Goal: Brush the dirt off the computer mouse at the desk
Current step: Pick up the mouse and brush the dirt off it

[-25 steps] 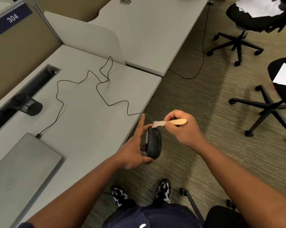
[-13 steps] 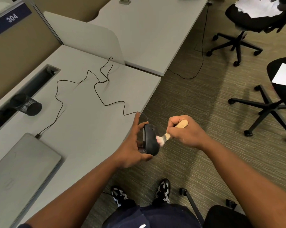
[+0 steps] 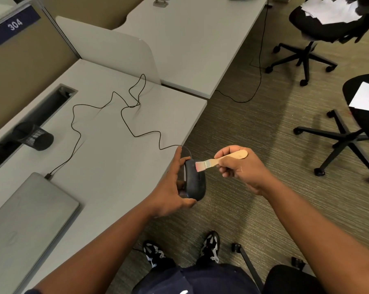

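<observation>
Mouse: I see the black computer mouse point(image 3: 195, 181) lifted off the desk, just past its front edge, standing on its side over the carpet.
Left hand: my left hand point(image 3: 168, 192) grasps the mouse, thumb under it, fingers behind.
Brush: the small wooden brush point(image 3: 219, 160) has its bristles touching the upper part of the mouse.
Right hand: my right hand point(image 3: 241, 168) is clenched on the brush handle.
Cable: the mouse cable point(image 3: 124, 115) runs in loops over the desk point(image 3: 107, 162) to the closed laptop point(image 3: 26, 217).

You have: a mouse point(image 3: 195, 181) in matt black plastic; a brush point(image 3: 219, 160) with pale wood handle and metal ferrule; a smooth matt grey bench point(image 3: 107, 158); a ribbed carpet floor point(image 3: 253, 128).
</observation>
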